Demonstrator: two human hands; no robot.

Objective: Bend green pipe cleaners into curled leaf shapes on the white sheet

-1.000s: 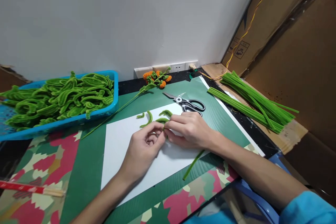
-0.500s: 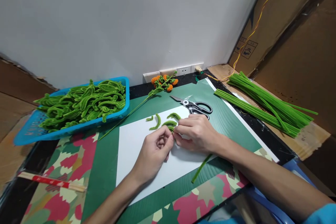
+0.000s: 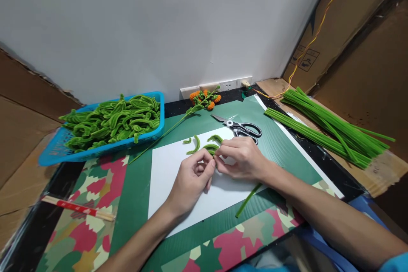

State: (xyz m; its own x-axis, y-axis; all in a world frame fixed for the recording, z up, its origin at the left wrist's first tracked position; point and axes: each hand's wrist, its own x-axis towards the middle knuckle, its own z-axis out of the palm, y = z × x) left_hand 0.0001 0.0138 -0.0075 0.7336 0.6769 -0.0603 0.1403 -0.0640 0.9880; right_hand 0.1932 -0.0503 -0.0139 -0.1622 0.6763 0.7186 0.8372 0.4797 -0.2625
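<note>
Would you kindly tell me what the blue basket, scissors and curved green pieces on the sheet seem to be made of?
Blue basket: probably plastic, slightly glossy, with regular perforations. Scissors: blades apparently metal, given their smooth grey look; dark handles likely plastic. Curved green pieces: perhaps fuzzy chenille, judging by soft, napped edges.

Scissors (image 3: 230, 123), fuzzy green stems (image 3: 330, 126) and 1 heaped blue basket (image 3: 162, 114) show a craft workspace.
</note>
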